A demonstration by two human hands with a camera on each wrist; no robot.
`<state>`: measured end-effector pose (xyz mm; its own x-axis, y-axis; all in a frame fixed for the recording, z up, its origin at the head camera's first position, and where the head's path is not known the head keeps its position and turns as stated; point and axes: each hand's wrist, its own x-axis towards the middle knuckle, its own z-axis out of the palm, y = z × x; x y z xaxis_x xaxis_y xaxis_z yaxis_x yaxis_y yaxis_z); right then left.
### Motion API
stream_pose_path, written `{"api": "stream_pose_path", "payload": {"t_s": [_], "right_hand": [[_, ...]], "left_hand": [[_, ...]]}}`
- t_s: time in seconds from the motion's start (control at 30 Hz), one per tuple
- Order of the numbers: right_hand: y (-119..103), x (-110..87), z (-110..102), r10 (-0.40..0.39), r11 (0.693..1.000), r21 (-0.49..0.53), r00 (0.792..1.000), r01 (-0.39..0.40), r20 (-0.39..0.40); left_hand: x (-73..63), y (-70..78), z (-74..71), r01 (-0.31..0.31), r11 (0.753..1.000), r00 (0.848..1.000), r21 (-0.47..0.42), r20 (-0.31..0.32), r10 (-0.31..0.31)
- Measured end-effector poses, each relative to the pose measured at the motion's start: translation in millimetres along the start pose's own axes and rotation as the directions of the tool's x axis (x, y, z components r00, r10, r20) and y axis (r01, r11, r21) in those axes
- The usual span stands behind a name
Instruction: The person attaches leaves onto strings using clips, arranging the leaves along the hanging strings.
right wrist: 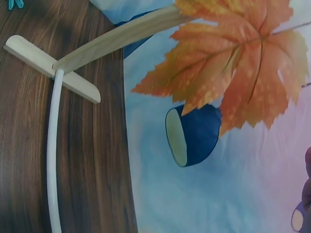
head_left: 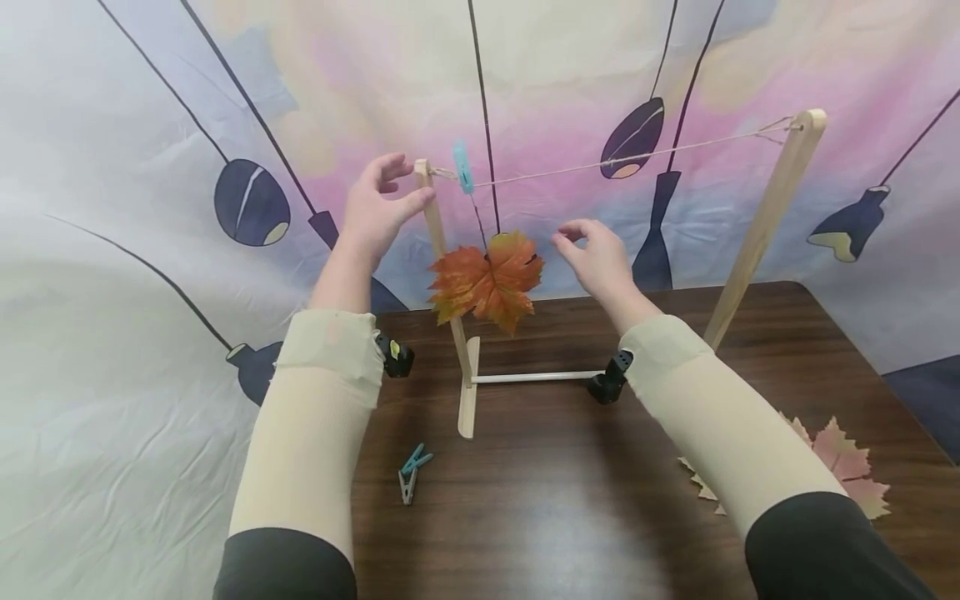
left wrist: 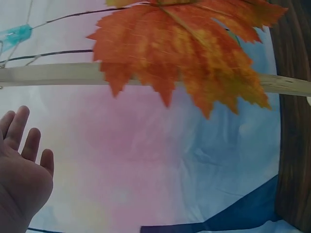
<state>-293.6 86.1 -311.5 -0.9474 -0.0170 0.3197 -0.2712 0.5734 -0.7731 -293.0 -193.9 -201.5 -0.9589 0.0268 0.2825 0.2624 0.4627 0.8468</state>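
An orange maple leaf point(head_left: 487, 282) hangs by its stem from a blue clothespin point(head_left: 462, 168), which is clipped on a string point(head_left: 577, 171) near its left end. My left hand point(head_left: 378, 204) is at the top of the left wooden post point(head_left: 436, 218), thumb right at the wood; its fingers look extended in the left wrist view. To the right of the leaf, my right hand point(head_left: 600, 260) is in the air below the string, thumb and fingers loosely bent with nothing between them. Only a sliver of its fingers point(right wrist: 306, 187) enters the right wrist view.
The string runs to a right wooden post point(head_left: 768, 225). A white rod point(head_left: 536, 377) joins the stand's base over the dark wooden table point(head_left: 540, 508). Another clothespin point(head_left: 412, 472) lies at front left. A pale pink leaf point(head_left: 843, 462) lies partly under my right forearm.
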Motion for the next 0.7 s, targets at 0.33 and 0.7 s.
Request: {"api": "stream_pose_path", "payload": {"t_s": [0.33, 0.7], "right_hand": [[20.2, -4.4, -5.8, 0.015, 0.999, -0.032, 1.0, -0.016, -0.016], [38.3, -11.7, -3.8, 0.031, 0.996, -0.084, 0.999, -0.03, 0.01]], "left_hand": [[-7.2, -33.4, 1.3, -0.024, 0.999, 1.0, 0.036, -0.015, 0.024], [-18.1, -70.5, -0.4, -0.017, 0.999, 1.0, 0.05, -0.019, 0.018]]}}
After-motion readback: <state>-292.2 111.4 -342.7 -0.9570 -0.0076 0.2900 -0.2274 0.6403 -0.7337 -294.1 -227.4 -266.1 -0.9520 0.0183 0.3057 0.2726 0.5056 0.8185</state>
